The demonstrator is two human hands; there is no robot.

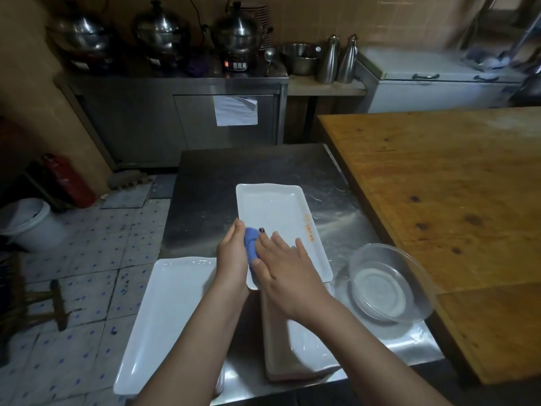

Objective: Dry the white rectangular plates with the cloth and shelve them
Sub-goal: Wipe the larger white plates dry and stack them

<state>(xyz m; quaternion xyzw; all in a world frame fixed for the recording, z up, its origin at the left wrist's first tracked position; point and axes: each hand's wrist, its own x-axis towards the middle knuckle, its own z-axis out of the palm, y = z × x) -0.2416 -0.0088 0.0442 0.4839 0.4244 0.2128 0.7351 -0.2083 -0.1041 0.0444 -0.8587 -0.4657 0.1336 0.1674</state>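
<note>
Our left hand (pixel 232 253) grips the plate (pixel 281 212) rim; our right hand (pixel 285 271), fingers spread, presses the cloth (pixel 251 241). Likely slick, brittle: we grasp long edges.

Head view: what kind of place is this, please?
Probably a restaurant or canteen kitchen: a steel table with white plates, three big steel pots on a steel cabinet, and a chest freezer at the back.
</note>
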